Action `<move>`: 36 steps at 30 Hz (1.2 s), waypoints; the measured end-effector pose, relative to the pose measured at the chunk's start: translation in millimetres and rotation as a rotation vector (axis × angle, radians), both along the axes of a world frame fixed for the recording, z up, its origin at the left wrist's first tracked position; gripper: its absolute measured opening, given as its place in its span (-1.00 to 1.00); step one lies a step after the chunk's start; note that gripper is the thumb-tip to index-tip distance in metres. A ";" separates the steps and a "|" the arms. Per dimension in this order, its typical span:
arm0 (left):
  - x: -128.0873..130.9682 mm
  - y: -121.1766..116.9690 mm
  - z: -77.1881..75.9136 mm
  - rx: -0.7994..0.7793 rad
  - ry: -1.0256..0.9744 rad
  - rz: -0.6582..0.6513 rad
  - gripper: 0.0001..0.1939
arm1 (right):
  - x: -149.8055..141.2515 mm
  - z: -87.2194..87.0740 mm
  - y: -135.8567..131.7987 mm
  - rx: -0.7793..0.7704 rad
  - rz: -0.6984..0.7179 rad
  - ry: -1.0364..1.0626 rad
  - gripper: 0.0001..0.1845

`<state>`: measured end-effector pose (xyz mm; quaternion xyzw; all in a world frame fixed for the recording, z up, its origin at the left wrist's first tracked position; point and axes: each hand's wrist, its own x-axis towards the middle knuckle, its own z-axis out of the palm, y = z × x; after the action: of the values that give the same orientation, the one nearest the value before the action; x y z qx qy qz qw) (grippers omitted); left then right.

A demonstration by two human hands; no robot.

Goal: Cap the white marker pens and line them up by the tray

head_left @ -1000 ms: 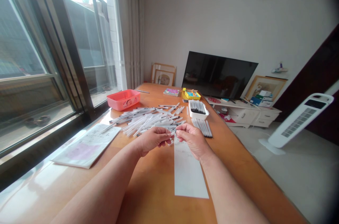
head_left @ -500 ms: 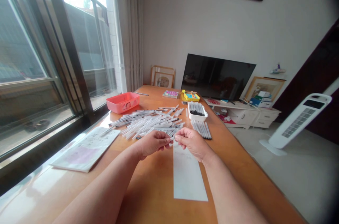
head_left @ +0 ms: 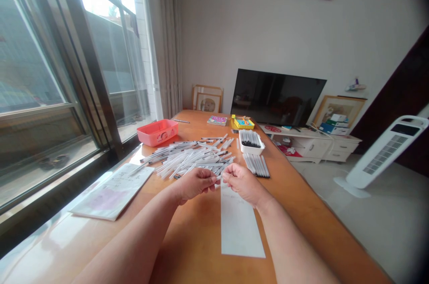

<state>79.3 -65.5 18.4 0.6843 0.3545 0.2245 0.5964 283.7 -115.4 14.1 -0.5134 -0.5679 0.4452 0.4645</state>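
My left hand [head_left: 200, 184] and my right hand [head_left: 238, 180] are both closed in a pinch, fingertips almost meeting over the table. Between them shows a bit of a small, thin, pale piece; the fingers cover the rest, and its kind is unclear. Just beyond lies a loose heap of clear-barrelled pens [head_left: 187, 158], some with black ends. To its right, a row of pens [head_left: 256, 165] lies side by side, black ends toward me. Behind that row, a white tray [head_left: 253, 150] holds more pens. A long white paper strip [head_left: 239, 230] lies below my right hand.
A red plastic basket [head_left: 157, 134] stands at the heap's far left. On the left lies a paper booklet [head_left: 112, 192]. Farther back are a colourful book [head_left: 217, 120] and a yellow box [head_left: 243, 123]. A white fan [head_left: 385, 158] stands on the floor beyond the table's right edge.
The view has shifted slightly, so everything sits a little differently in it. Both hands keep the same pinch close together; nothing on the table has visibly moved.
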 end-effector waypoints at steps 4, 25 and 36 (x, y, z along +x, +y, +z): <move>-1.5 0.0 0.5 -0.006 -0.008 -0.019 -0.53 | -1.4 5.3 -2.7 0.003 0.034 0.052 -0.77; 3.2 -4.2 0.3 0.172 0.060 0.032 -0.60 | -0.9 -19.3 12.1 0.149 -0.128 -0.348 -0.58; 3.1 -4.7 3.9 0.069 -0.014 0.018 -0.54 | -4.0 -14.5 9.6 0.075 -0.125 -0.062 -0.44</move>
<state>82.4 -70.2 22.3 0.6997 0.3484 0.2467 0.5728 279.7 -105.9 -0.4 -0.5436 -0.5652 0.3774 0.4926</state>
